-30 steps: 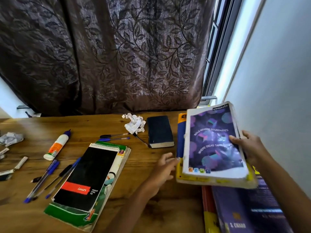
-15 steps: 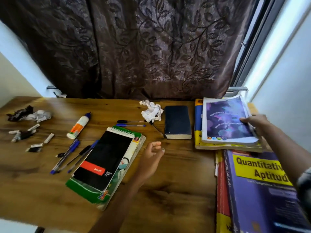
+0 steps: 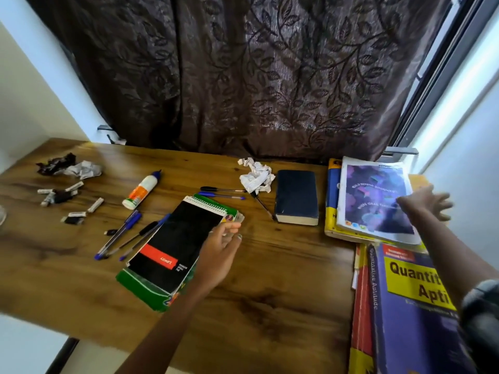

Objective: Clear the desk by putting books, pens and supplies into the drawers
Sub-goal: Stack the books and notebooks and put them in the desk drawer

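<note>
My left hand (image 3: 220, 249) hovers with relaxed fingers at the right edge of a black spiral notepad (image 3: 178, 241) that tops a green-covered book pile. My right hand (image 3: 426, 202) is spread, fingers straight, over the right side of a purple-covered white book (image 3: 370, 198) lying on a yellow book (image 3: 331, 201). A dark blue book (image 3: 296, 197) lies between the two piles. Several blue and black pens (image 3: 122, 234) lie left of the notepad, two more pens (image 3: 222, 193) behind it. A glue bottle (image 3: 141, 190) lies further left.
A crumpled white paper (image 3: 255, 176) sits by the dark book. Crumpled wrappers (image 3: 68, 167) and small staple boxes (image 3: 67, 198) lie at the far left. A large "Quantitative Aptitude" book (image 3: 413, 306) tops a stack at the near right. A dark curtain (image 3: 243, 76) hangs behind the wooden desk (image 3: 270, 292).
The purple book and the yellow one under it were lowered onto the desk's far right. My right hand let go and spread out. My left hand moved left to the notepad.
</note>
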